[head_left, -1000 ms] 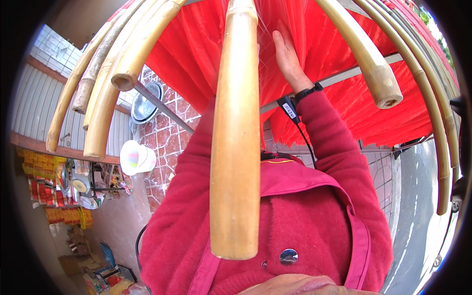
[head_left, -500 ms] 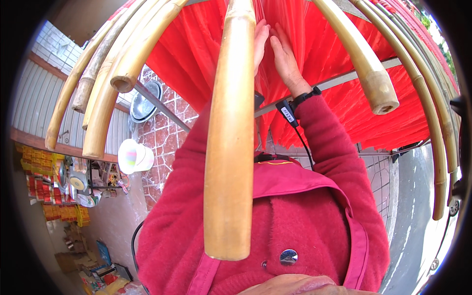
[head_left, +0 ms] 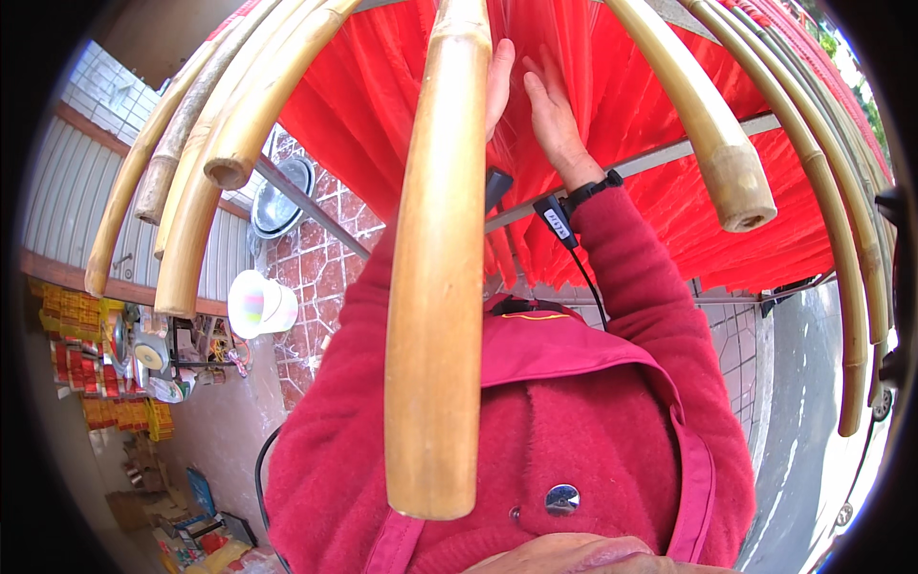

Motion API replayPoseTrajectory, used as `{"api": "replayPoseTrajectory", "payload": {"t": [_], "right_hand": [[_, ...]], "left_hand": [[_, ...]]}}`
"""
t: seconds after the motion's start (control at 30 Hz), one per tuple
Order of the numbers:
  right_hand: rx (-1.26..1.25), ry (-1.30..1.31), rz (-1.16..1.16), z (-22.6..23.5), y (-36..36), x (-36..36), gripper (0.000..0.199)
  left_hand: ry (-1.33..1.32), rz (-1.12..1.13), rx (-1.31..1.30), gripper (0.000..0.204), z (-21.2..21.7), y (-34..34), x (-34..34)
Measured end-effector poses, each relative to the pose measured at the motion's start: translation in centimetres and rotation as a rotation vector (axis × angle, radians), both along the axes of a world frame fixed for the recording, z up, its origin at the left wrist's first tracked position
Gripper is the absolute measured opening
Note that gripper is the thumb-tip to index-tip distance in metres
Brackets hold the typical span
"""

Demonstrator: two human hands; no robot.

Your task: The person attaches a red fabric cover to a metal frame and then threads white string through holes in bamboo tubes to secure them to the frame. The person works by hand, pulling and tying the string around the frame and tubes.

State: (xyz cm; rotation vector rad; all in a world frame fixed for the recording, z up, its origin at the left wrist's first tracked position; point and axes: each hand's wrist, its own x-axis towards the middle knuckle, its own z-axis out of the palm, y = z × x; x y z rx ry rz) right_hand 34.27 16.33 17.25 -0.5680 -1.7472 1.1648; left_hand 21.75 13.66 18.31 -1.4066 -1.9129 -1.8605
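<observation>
Glossy red cloth (head_left: pixel 363 105) hangs in long folds from a rack in front of me. My left hand (head_left: pixel 499 84) is among the folds, fingers stretched and held flat; a bamboo pole (head_left: pixel 438 316) pointing toward me hides its wrist side. Facing it across a narrow strip of cloth, my right hand (head_left: pixel 557 124) lies against the folds with thumb and fingers extended. Neither hand closes on anything. Around my right wrist is a black band (head_left: pixel 595 189), with a small black device (head_left: pixel 555 218) and its cable beside it.
More bamboo poles jut out at left (head_left: pixel 234 134) and right (head_left: pixel 703 124). A metal rack bar (head_left: pixel 650 158) crosses below the cloth. On the tiled floor at left stand a white bucket (head_left: pixel 260 304) and a metal basin (head_left: pixel 282 201). A road (head_left: pixel 803 402) runs along the right.
My hands have moved slightly apart, the left one shifting a little left. The middle bamboo pole's near end appears lower and farther left.
</observation>
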Motion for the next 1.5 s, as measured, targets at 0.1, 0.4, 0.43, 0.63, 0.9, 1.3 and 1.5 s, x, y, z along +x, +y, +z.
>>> {"api": "replayPoseTrajectory", "payload": {"t": [0.1, 0.4, 0.43, 0.63, 0.9, 1.3, 1.5], "right_hand": [[-0.034, -0.002, -0.001, 0.1, 0.1, -0.4, 0.067], [-0.142, 0.270, 0.294, 1.4, -2.4, 1.4, 0.068], [-0.280, 0.238, 0.244, 1.6, -2.5, 1.3, 0.068], [-0.282, 0.194, 0.175, 1.0, -2.0, 0.8, 0.069], [0.850, 0.382, 0.270, -1.0, -0.4, 0.6, 0.068], [0.218, 0.024, 0.082, -3.1, 0.5, -0.1, 0.064], [0.169, 0.037, 0.011, -4.7, 1.7, -1.2, 0.059]], "left_hand": [[-0.003, 0.084, 0.002, 0.059, 0.3, -0.2, -0.5], [-0.083, -0.198, 0.011, 0.062, -0.5, -0.8, -0.6], [-0.104, -0.304, 0.022, 0.062, -0.9, -1.1, -0.7], [-0.121, -0.624, 0.034, 0.059, -5.0, -1.5, -2.9], [0.028, -0.554, -0.049, 0.056, -10.4, 2.7, -5.8], [1.306, 0.322, -0.745, 0.063, -4.7, -3.2, -3.4], [1.443, 0.168, -0.813, 0.055, -6.0, -3.7, -3.0]]}}
